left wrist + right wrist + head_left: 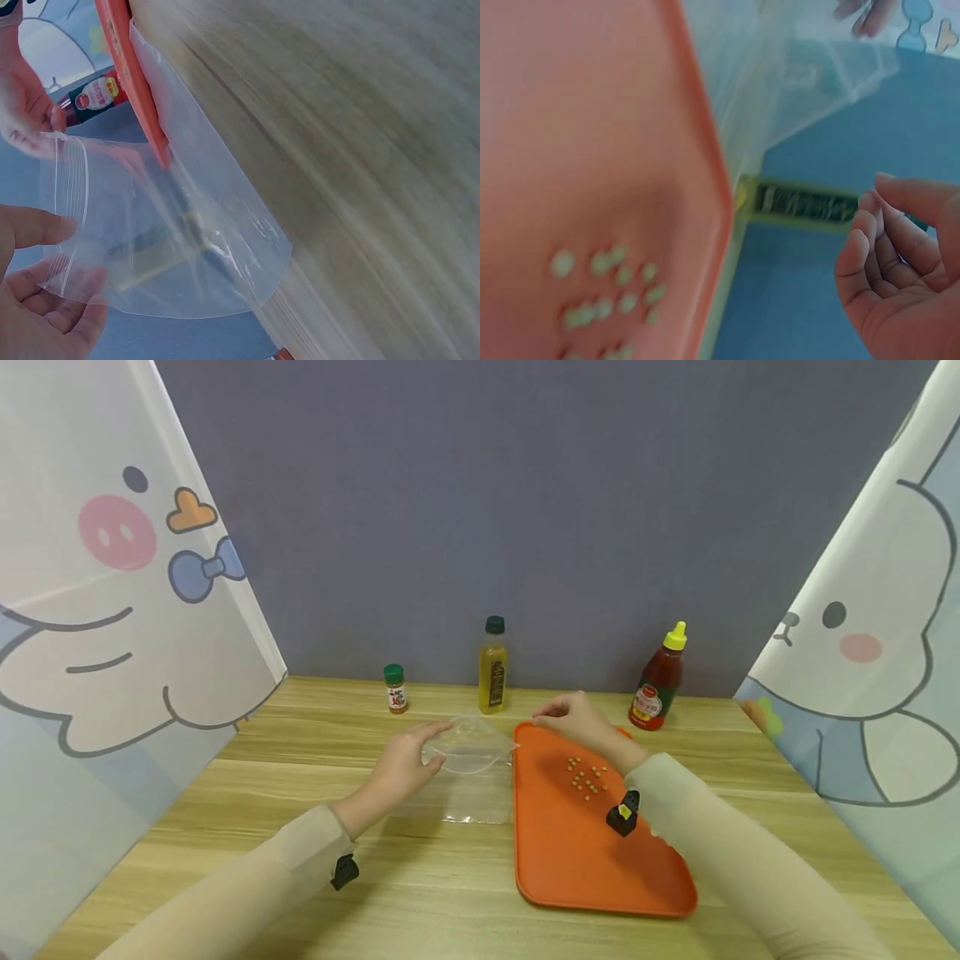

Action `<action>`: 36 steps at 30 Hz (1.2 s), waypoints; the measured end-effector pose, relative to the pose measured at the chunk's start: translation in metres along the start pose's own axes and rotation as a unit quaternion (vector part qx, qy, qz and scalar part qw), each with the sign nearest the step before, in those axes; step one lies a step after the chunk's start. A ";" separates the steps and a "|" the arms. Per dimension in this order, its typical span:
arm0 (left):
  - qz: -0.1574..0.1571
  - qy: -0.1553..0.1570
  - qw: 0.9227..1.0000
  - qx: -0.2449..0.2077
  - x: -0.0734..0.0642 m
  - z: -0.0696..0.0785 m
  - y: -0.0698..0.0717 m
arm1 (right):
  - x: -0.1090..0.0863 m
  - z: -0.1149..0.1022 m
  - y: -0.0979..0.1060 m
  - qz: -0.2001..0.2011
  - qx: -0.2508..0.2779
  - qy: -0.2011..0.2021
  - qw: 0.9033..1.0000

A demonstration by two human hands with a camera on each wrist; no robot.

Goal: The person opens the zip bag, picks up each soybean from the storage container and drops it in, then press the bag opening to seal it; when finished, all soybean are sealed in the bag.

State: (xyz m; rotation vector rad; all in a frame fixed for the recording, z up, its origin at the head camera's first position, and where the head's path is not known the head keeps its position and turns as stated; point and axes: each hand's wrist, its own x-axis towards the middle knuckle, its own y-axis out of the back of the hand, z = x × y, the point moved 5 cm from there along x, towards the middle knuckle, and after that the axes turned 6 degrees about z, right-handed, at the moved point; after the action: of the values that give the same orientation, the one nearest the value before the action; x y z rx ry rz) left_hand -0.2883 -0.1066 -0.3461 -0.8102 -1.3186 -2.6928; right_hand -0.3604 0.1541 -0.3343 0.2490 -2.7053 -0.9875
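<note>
My left hand (405, 764) grips a clear zip-lock bag (468, 789) by its left edge near the zip, thumb on one side and fingers on the other. The bag's mouth gapes, and its body hangs beside the tray, as the left wrist view shows. My right hand (577, 722) is over the far left corner of an orange tray (592, 868), with its thumb close to its curled index finger (847, 266). Whether something tiny sits between those fingertips is hidden. Several small tan beans (587, 781) lie scattered on the tray.
Along the back of the wooden table (300, 793) stand a green-capped spice jar (396, 690), an oil bottle (492, 672) and a red sauce bottle (658, 685) with a yellow cap. A grey-blue panel (487, 510) rises behind them, with printed curtains at both sides.
</note>
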 end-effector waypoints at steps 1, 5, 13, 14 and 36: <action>-0.002 0.000 1.000 0.001 0.000 0.000 0.000 | 0.000 0.005 0.002 -0.003 -0.006 -0.001 1.000; -0.006 -0.007 1.000 0.004 -0.001 0.001 0.000 | -0.004 0.023 0.008 -0.018 -0.026 -0.007 0.999; -0.009 -0.025 1.000 0.009 -0.001 0.000 -0.001 | -0.008 0.056 0.014 -0.047 -0.032 -0.008 0.998; -0.009 -0.029 0.999 0.011 -0.001 0.000 -0.001 | -0.007 0.061 0.015 -0.049 -0.027 -0.010 0.998; -0.021 -0.061 0.998 0.021 -0.001 -0.006 -0.001 | -0.014 0.089 0.008 -0.064 -0.070 -0.055 0.994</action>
State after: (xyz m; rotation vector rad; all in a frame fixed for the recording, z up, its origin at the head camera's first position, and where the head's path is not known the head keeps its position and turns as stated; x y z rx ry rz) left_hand -0.2901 -0.1104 -0.3504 -0.9673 -1.4264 -2.6757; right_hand -0.3739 0.2175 -0.3971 0.3532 -2.7301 -1.2579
